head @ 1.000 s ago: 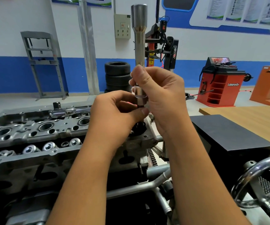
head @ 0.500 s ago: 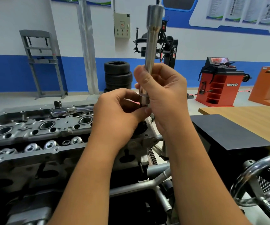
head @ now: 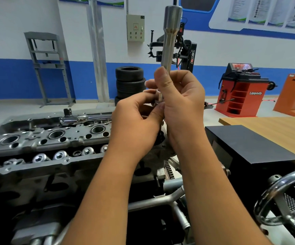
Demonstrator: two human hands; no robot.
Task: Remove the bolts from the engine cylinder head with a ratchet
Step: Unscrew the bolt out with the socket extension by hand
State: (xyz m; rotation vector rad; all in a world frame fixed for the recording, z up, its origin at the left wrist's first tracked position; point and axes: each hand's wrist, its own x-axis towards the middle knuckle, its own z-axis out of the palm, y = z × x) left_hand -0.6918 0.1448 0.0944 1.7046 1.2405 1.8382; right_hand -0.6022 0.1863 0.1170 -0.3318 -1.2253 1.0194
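Head view, places taken from the cylinder head (head: 42,138). Right hand (head: 182,105) gripped a long steel socket (head: 169,41) upright, above the head's right end, wide end up. Left hand (head: 136,121) pinched at the socket's lower end, just beside the right hand; a small metal piece (head: 158,94) showed between the fingers, could not tell if it was a bolt or an adapter. Ratchet (head: 83,119) lay loose along the head's far edge, nobody holding it. Tyres (head: 129,82) stood stacked well behind the head; a black box (head: 249,144) sat to its right.

Risks, as judgement: the small piece could slip from the pinch and drop into one of the open bores or the valve gallery directly below, since the hands worked over the head itself. The smooth socket could twist in the grip. The ratchet sat near the edge and could get knocked off.

Materials: socket was polished round steel, narrow shank flaring to a wider barrel. Head was rough cast grey aluminium, with round machined bores and shiny valve caps. Ratchet was chrome, with a square drive stub pointing up.
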